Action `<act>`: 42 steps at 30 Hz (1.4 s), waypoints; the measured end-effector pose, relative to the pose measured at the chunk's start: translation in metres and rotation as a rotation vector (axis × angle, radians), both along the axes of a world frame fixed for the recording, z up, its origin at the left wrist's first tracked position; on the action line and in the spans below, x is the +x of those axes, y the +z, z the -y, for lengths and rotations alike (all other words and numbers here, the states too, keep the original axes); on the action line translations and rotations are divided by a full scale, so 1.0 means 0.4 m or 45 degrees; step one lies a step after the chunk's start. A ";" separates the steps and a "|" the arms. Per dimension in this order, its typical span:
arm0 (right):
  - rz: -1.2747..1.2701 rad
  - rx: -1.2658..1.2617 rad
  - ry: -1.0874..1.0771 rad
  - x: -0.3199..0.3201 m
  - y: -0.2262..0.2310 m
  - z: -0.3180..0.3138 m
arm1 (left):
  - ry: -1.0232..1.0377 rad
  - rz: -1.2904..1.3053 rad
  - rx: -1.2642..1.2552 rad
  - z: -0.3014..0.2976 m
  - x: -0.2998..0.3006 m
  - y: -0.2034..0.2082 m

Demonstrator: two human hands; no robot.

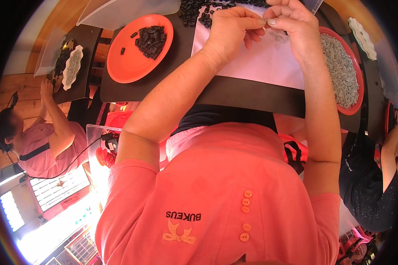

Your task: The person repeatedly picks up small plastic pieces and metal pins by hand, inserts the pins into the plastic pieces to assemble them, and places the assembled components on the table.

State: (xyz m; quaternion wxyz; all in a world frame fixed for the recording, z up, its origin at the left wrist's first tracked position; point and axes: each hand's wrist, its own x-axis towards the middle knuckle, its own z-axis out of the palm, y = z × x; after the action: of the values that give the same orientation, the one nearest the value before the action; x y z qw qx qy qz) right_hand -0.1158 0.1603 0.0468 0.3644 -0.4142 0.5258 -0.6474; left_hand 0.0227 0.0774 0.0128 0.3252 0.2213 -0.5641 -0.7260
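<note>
Nearest to me, the worker's coral shirt (216, 176) faces the bench (181, 57), with both forearms raised over its front edge. The left hand (234, 27) is closed in a pinch, thumb against fingertips; the right hand (298, 24) meets it tip to tip, also pinching. Between them, above the white sheet (256, 64), is a small piece (266, 22), mostly covered by the fingers; its kind cannot be determined from here.

Assessment: work this fine calls, in my judgement, for one hand to be the steady holder while the other makes short, light adjustments. Resting the wrists on the bench would likely reduce shake. Working low over the sheet is advisable, since a dropped part should show well against white. Excess squeeze could make so small an item spring away.

On the sheet beneath the fingers lie scattered grey bits (278, 36). To the left, an orange-red plate (117, 68) carries black parts (151, 42); to the right, a red plate (361, 84) is heaped with grey parts (340, 70). The two kinds should be kept from mixing. Farther back lies a loose pile of black pieces (191, 11). Beyond, at the left, a co-worker (53, 145) sits at another bench.
</note>
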 end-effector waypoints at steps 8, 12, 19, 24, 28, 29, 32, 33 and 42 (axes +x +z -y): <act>-0.075 0.046 0.034 -0.022 -0.021 0.014 | 0.079 0.128 -0.262 -0.006 0.000 0.000; -0.101 0.014 -0.010 -0.016 -0.011 0.011 | 0.069 0.067 -0.332 0.000 -0.003 -0.013; -0.033 -0.076 -0.081 -0.034 -0.007 0.004 | -0.034 -0.027 0.085 0.016 0.002 -0.008; -0.023 -0.068 -0.093 -0.028 -0.011 0.003 | 0.120 0.020 -0.142 0.001 -0.006 -0.003; -0.011 -0.057 -0.109 -0.002 -0.007 0.003 | 0.021 0.045 -0.098 0.003 0.001 -0.008; 0.019 -0.044 -0.097 0.002 -0.004 0.001 | 0.008 0.042 -0.112 0.004 0.003 -0.009; 0.044 -0.084 -0.091 0.003 -0.001 -0.002 | -0.010 -0.005 -0.096 0.005 0.003 -0.001; 0.044 -0.083 -0.090 -0.002 -0.004 0.000 | -0.009 -0.004 -0.095 0.006 0.004 0.001; -0.056 -0.085 -0.180 -0.011 -0.020 0.013 | 0.184 0.224 -0.564 0.036 -0.011 -0.047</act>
State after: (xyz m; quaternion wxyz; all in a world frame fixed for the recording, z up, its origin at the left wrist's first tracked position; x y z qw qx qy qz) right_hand -0.1203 0.1550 0.0389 0.2922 -0.4020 0.5397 -0.6795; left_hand 0.0181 0.0630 -0.0059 0.3667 0.2466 -0.7184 -0.5373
